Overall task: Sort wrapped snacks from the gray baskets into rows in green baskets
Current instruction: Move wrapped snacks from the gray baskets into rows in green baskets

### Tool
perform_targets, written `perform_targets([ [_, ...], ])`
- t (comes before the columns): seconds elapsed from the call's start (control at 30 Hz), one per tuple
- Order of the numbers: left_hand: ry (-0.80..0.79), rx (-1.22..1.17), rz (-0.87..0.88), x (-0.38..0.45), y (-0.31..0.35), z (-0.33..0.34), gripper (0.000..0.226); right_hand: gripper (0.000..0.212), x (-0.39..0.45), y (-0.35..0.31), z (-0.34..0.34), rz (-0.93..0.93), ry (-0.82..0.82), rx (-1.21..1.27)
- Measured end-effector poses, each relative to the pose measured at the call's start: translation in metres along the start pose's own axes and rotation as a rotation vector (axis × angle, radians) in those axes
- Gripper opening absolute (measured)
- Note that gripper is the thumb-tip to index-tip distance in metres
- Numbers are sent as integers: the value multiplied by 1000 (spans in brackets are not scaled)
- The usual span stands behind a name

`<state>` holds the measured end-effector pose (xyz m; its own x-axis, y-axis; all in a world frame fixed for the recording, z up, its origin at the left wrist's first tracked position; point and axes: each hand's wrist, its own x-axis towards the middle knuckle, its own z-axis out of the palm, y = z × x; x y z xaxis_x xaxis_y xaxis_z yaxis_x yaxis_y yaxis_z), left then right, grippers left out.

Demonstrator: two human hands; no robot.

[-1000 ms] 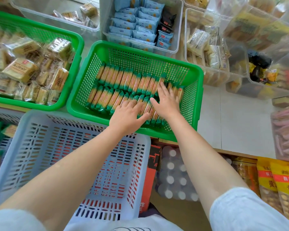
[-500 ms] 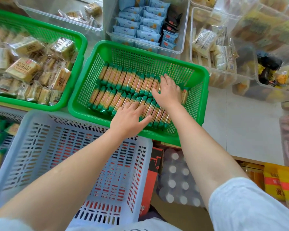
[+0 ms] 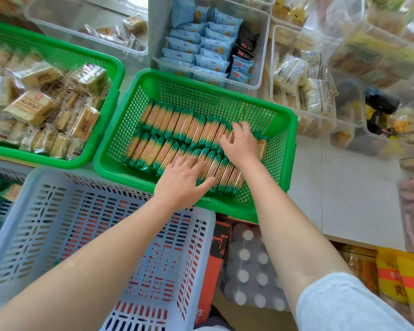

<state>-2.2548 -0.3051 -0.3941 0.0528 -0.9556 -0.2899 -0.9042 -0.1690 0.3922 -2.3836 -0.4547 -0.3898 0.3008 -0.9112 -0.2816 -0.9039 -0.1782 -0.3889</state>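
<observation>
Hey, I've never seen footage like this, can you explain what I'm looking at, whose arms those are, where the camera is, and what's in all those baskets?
No machine here: a person wears a camera on the head, looking down at their own arms. The picture is that one head view. The left hand and right hand both lie on wrapped snacks with green ends, lined up in two rows inside the middle green basket. Neither hand clearly grips one; they seem to press the rows straight. Nearest the person is a gray basket, which looks empty. To the left, another green basket holds loose clear-wrapped snacks. Behind stand clear bins of other packets.
</observation>
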Motion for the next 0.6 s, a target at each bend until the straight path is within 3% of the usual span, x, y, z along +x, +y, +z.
perform_targets([
  [0.23,9,-11,-2,-1,0,-1,67,78,-16,3,9,1,-83,30],
  [0.37,25,2,3,-1,1,0,66,66,-37,7,15,-59,35,-23],
  [0.53,73,6,28,0,0,4,63,65,-42,13,12,-58,-97,-81],
  [0.6,73,8,30,0,-1,4,62,65,-46,5,-2,-67,-75,-46],
])
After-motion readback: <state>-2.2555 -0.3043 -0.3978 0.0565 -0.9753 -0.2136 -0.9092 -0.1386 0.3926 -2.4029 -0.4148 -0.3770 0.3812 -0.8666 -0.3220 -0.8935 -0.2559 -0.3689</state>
